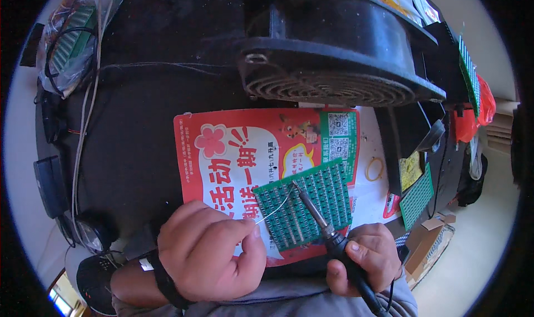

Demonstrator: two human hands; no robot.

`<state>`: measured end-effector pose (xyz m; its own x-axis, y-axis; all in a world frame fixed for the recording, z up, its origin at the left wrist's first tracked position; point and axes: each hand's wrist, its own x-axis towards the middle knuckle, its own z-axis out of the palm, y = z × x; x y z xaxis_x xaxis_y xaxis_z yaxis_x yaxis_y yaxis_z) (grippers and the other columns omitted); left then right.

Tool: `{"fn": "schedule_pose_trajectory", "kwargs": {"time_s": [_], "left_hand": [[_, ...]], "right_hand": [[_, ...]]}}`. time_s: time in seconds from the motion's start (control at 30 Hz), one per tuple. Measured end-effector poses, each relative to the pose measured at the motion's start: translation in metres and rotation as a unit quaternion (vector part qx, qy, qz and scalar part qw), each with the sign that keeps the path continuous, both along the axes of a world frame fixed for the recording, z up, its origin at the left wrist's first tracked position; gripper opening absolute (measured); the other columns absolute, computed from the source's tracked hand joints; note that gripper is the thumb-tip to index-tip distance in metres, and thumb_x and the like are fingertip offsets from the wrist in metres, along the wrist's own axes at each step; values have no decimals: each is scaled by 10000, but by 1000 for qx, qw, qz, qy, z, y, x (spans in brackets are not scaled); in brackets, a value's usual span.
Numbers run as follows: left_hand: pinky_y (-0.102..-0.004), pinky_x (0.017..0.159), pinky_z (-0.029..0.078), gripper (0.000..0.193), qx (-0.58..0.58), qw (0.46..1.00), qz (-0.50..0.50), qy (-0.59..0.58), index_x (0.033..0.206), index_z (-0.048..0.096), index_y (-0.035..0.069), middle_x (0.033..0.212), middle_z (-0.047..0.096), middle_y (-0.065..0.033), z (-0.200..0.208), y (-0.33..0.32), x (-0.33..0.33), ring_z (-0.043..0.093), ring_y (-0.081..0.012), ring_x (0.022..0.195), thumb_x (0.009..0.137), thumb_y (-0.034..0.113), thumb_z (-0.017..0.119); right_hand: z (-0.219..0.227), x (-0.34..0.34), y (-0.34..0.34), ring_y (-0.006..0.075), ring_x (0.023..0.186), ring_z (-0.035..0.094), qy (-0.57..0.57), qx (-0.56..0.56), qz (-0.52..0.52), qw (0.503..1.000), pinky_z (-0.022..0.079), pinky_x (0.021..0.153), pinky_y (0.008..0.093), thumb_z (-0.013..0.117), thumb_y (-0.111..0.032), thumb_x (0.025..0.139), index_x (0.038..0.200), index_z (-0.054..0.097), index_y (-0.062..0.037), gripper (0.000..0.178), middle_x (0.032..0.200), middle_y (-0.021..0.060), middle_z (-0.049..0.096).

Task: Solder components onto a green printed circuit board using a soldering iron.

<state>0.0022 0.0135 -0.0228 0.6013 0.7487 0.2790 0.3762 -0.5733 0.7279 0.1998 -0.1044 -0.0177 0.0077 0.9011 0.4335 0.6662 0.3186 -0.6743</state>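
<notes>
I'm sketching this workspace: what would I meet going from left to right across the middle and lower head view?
Black rectangular block, bare left hand, green rectangular circuit board, bare right hand, brown cardboard box, red plastic bag.

Left hand (214, 256) and right hand (371, 257): bare. Left forearm (132, 285) bare near the wrist, which bears a dark black band (168, 283); small white rectangular tab (146, 264) at its edge. Creased grey cloth garment (278, 300) over body.

Looking steeply down from the head, over the near edge of the black table (136, 150)! Close above left hand (214, 253) and right hand (367, 258), facing out across the tabletop, sweeping fisheye-wide past its left edge.
</notes>
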Motion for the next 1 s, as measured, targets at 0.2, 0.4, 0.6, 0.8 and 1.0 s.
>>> {"fn": "schedule_pose_trajectory", "kwargs": {"time_s": [0.2,0.4,0.6,0.8,1.0], "left_hand": [[-316,480,413,178,3,1000,-2,4,738,576,43,573,539,-55,-1,-1,1,514,-206,453,597,-33,655],[-323,488,425,182,8,1000,-9,5,746,578,45,576,543,-60,-2,-1,2,522,-215,459,600,-29,658],[-326,495,437,193,3,1000,-14,14,756,581,48,588,551,-68,0,-2,0,540,-225,482,599,-27,664],[-329,502,447,206,2,999,-26,18,766,578,49,622,567,-66,2,-3,1,552,-223,506,598,-31,667],[-321,499,444,205,13,999,-41,19,764,578,46,614,558,-58,0,-2,1,545,-217,498,601,-33,674]], "right_hand": [[5,0,-3,195,494,552,-17,-21,0,1000,457,455,265,773,-71,647,849,566,37,309,594,79,563],[2,-2,-1,189,485,553,-26,-3,-2,1000,449,446,258,776,-66,644,825,561,26,296,583,78,573],[0,-1,-2,179,474,546,-17,12,7,1000,444,440,250,773,-52,639,820,561,26,290,582,71,572],[-2,-3,-3,173,478,544,-21,25,-2,999,440,439,247,765,-42,633,822,562,27,285,581,66,568],[-3,-4,-3,173,479,543,-17,28,1,999,441,440,245,760,-38,632,828,565,27,284,582,65,566]]}}
